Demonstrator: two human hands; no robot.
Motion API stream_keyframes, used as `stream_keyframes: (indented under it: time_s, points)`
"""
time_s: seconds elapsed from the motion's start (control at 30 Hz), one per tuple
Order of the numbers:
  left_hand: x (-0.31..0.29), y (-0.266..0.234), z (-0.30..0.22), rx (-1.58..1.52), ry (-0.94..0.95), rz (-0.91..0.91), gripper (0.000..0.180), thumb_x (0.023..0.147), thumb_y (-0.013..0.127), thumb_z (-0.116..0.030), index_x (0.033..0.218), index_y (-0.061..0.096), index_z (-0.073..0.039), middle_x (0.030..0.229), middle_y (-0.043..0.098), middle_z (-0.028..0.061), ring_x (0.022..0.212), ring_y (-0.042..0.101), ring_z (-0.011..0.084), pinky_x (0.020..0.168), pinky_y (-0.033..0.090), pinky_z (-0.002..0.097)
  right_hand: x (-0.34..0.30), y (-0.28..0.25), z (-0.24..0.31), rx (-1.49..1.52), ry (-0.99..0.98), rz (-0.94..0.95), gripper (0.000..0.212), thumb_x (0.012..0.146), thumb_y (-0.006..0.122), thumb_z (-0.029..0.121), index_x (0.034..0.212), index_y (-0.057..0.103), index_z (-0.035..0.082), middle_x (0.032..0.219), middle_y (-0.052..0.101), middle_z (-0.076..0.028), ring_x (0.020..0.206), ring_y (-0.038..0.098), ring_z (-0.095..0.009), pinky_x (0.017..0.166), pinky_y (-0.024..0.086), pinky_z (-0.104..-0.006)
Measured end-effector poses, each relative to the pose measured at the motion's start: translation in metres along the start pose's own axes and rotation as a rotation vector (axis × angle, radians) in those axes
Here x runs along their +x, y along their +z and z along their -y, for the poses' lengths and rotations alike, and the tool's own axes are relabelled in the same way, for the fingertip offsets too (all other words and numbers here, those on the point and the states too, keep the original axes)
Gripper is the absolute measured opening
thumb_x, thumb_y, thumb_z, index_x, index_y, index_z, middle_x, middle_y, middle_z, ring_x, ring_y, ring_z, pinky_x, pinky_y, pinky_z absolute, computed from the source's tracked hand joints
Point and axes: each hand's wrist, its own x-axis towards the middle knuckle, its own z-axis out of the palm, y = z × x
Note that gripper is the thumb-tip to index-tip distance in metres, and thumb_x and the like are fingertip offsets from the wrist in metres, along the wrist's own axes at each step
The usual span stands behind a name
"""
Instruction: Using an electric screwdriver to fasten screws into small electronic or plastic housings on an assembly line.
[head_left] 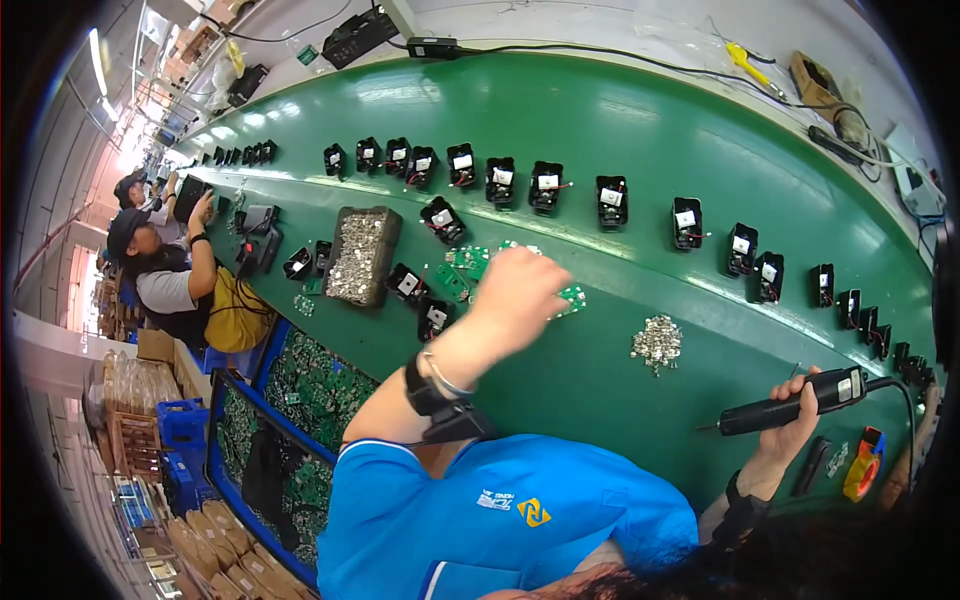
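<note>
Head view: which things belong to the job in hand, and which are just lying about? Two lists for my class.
Likely the job: electric screwdriver in the right hand; circuit boards by the left hand; black housings; metal pieces.

Apparently lying about: yellow-handled tool; brown box.

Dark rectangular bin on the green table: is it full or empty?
The dark rectangular bin looks full: small silvery metal pieces cover its inside; how deep, I cannot tell.
</note>
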Motion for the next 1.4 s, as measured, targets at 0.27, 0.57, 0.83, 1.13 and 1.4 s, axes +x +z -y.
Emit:
stream_keyframes:
  time_s: [0.27, 0.57, 0.83, 1.13, 1.4]
  points:
    - [-0.001, 0.019, 0.063, 0.102, -0.181, 0.045, 0.042, 0.058, 0.069, -0.024, 0.093, 0.055, -0.006, 0.096, 0.05, 0.0074, 0.094, 0.042, 0.0248, 0.084, 0.032, 0.037, 0.007, 0.045, -0.014, 0.024, 0.006, 0.079, 0.034, 0.077, 0.049, 0.012, 0.107, 0.037, 0.003, 0.074, 0.044, -0.004, 0.063, 0.043, -0.012, 0.058, 0.038, -0.026]
    - [0.005, 0.015, 0.067, 0.004, -0.113, 0.055, 0.037, 0.055, 0.071, -0.02, 0.084, 0.052, -0.008, 0.08, 0.054, 0.0046, 0.088, 0.046, 0.0246, 0.08, 0.034, 0.0357, 0.012, 0.054, -0.014, -0.092, 0.057, -0.004, 0.033, 0.075, 0.052, 0.011, 0.105, 0.038, 0.004, 0.071, 0.045, -0.005, 0.059, 0.045, -0.014, 0.056, 0.039, -0.0269]
    - [0.0, 0.031, 0.057, -0.006, -0.078, -0.094, 0.048, 0.062, 0.066, -0.026, 0.101, 0.048, -0.005, 0.095, 0.051, 0.0084, 0.093, 0.045, 0.0266, 0.082, 0.033, 0.0378, 0.013, 0.011, -0.026, -0.052, 0.13, -0.169, 0.03, 0.078, 0.052, 0.013, 0.104, 0.041, 0.004, 0.07, 0.045, -0.003, 0.06, 0.043, -0.011, 0.056, 0.038, -0.0237]
    - [-0.092, -0.051, 0.078, 0.062, -0.383, -0.262, 0.061, 0.056, 0.071, -0.017, 0.109, 0.044, -0.002, 0.106, 0.047, 0.0136, 0.098, 0.044, 0.0303, 0.085, 0.035, 0.0375, 0.013, 0.021, -0.014, -0.05, 0.104, -0.014, 0.033, 0.081, 0.048, 0.015, 0.11, 0.037, 0.004, 0.075, 0.044, -0.003, 0.063, 0.04, -0.011, 0.059, 0.036, -0.0238]
    - [-0.122, -0.031, 0.095, 0.118, -0.583, -0.227, 0.058, 0.065, 0.065, -0.017, 0.113, 0.038, 0.0, 0.112, 0.041, 0.0171, 0.104, 0.039, 0.032, 0.088, 0.033, 0.0375, 0.021, 0.048, -0.023, 0.057, 0.116, 0.197, 0.034, 0.081, 0.046, 0.014, 0.111, 0.034, 0.003, 0.075, 0.042, -0.004, 0.064, 0.041, -0.012, 0.059, 0.035, -0.0249]
